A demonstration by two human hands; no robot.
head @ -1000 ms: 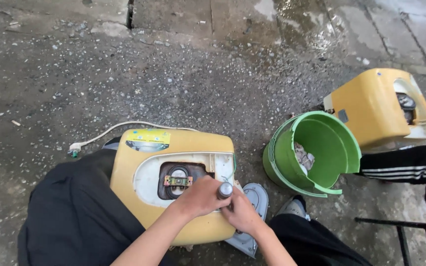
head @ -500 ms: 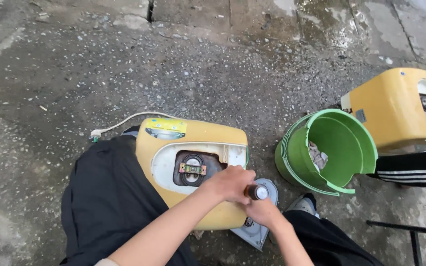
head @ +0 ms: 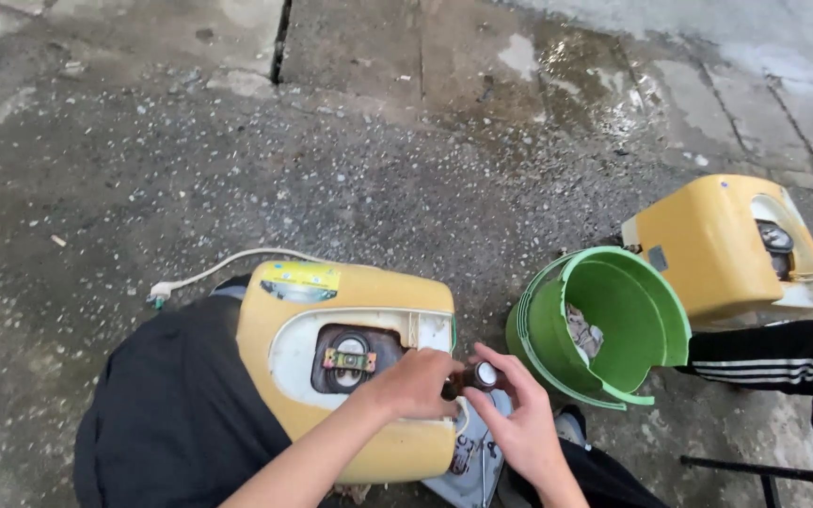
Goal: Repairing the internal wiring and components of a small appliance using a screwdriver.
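A yellow appliance casing (head: 369, 292) rests on my lap, which is covered in black cloth. Its white inner panel has a dark opening with a small brass-coloured part (head: 349, 359). My left hand (head: 413, 384) is curled at the casing's right edge, its fingers closed on one end of a small dark cylindrical tool with a pale round cap (head: 478, 375). My right hand (head: 522, 428) grips the capped end between thumb and fingers. The two hands are touching around this tool. Its tip is hidden by my left hand.
A broken green plastic tub (head: 613, 325) lies on its side to the right, with grey debris inside. Behind it sits a second yellow casing (head: 708, 245). A white cord with a plug (head: 209, 268) trails left over wet, gritty concrete. A striped black trouser leg (head: 783, 362) is at right.
My view has shifted a little. Both hands have stayed together on the small tool and have slid slightly right, off the casing's opening toward its right edge.
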